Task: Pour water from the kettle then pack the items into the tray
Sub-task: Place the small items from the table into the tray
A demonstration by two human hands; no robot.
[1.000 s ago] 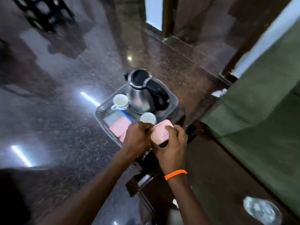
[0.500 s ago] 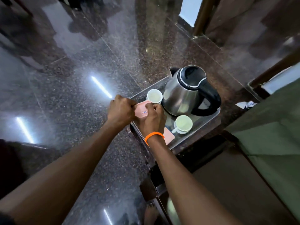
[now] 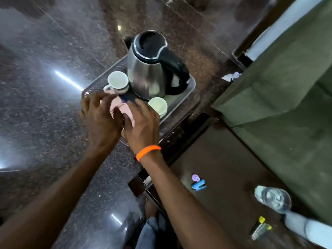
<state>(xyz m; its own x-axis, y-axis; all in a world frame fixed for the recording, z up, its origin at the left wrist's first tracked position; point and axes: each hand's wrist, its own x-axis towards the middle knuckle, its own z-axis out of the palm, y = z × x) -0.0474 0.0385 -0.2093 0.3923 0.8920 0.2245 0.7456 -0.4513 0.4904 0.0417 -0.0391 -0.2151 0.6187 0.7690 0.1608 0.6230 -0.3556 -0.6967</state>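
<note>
A steel kettle [image 3: 147, 72] with a black lid and handle stands at the far end of a metal tray [image 3: 187, 90]. One white cup [image 3: 117, 81] sits left of the kettle, another [image 3: 158, 105] in front of it. Pink packets [image 3: 116, 105] lie in the tray's near left part. My left hand [image 3: 100, 119] and my right hand [image 3: 142, 123] rest side by side on these packets with fingers spread, hiding most of them. Neither hand grips anything that I can see.
The tray sits at the corner of a dark stand above a polished granite floor [image 3: 45, 114]. On the brown table [image 3: 224, 159] lie a blue clip [image 3: 198, 186], a purple cap [image 3: 195, 177], a water bottle [image 3: 273, 198] and a small yellow-capped vial [image 3: 260, 229]. Green fabric [image 3: 287, 87] fills the right.
Both hands carried a pink packet to the tray's near left part, and now lie flat on the packets with fingers spread. The view has swung back to the right.
</note>
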